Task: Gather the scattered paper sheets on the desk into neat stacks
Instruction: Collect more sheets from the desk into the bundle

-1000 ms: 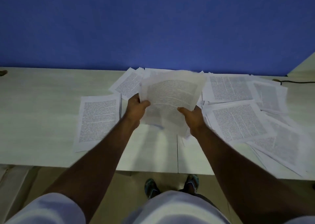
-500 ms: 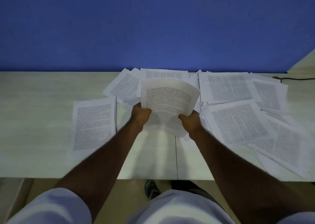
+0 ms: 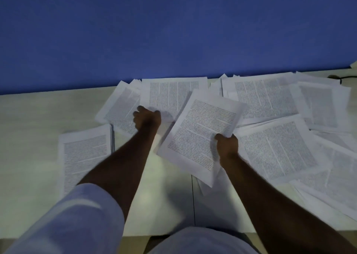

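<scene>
Held sheaf of sheets (image 3: 201, 136), tilted above the desk (image 3: 29, 138) at centre, pinched at its 4 o'clock edge by the right hand (image 3: 227, 146). Left hand (image 3: 147, 118), fingers curled, reaches the sheet (image 3: 170, 97) at 11 o'clock; grip unclear. Neat stack (image 3: 85, 157) lies at 9 o'clock, scattered sheets (image 3: 280, 151) at 3 o'clock.

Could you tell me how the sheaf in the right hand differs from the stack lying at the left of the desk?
The sheaf is lifted and tilted, gripped at its right edge by the right hand; the left stack lies flat and untouched on the desk. The sheaf's sheets fan unevenly at the bottom; the stack's edges look squared. Both are white pages of printed text.
</scene>
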